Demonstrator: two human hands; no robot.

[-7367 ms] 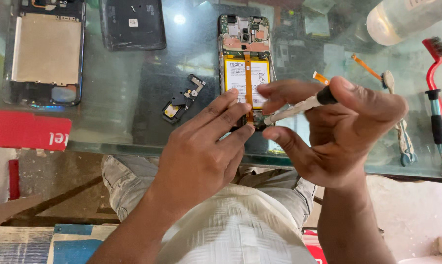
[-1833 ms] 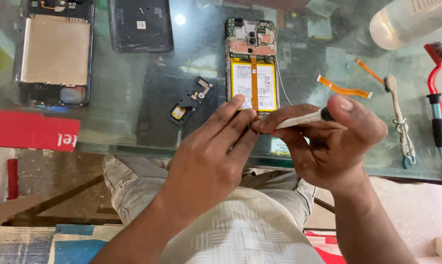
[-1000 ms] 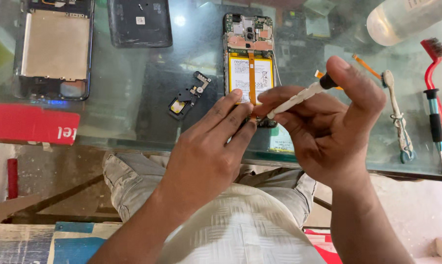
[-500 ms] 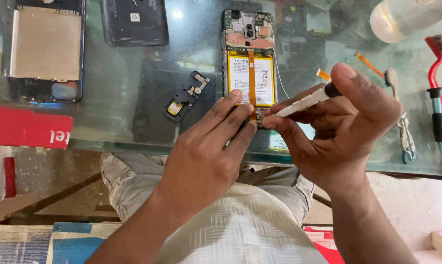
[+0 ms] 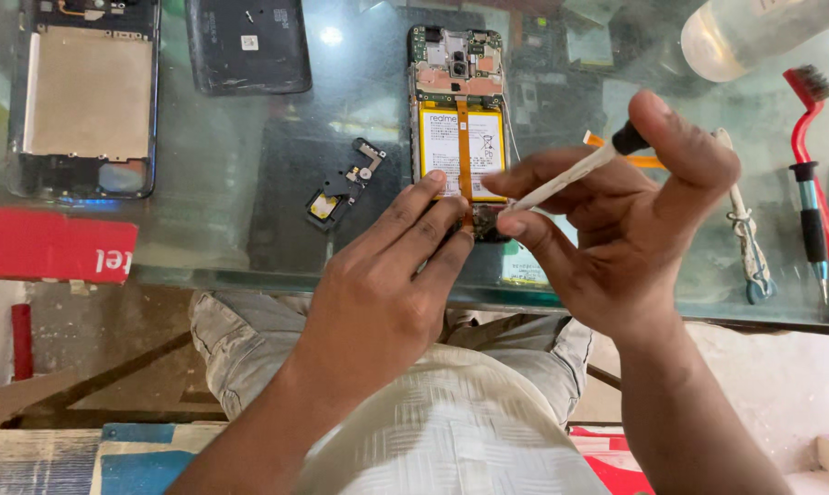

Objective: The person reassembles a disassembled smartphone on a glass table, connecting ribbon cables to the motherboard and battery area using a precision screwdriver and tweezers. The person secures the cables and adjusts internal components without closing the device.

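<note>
An opened phone (image 5: pixel 458 110) lies back-side up on the glass table (image 5: pixel 213 183), its white battery and an orange flex cable exposed. My left hand (image 5: pixel 378 293) rests its fingertips on the phone's lower end. My right hand (image 5: pixel 625 220) grips a thin white tool with a black cap (image 5: pixel 570 174), the tip pointing at the phone's bottom edge beside my left fingers. The lowest part of the phone is hidden under my fingers.
A small black detached part (image 5: pixel 344 183) lies left of the phone. Another opened phone (image 5: pixel 84 96) and a black back cover (image 5: pixel 247 44) sit at the top left. A red box (image 5: pixel 52 246), red-handled brush (image 5: pixel 810 156), clear bottle (image 5: pixel 753 32) and corded tool (image 5: pixel 742 229) surround them.
The view has shifted slightly. My right hand has tilted the white tool up and down while its tip stays at the phone's bottom edge; my left fingers keep pressing there.
</note>
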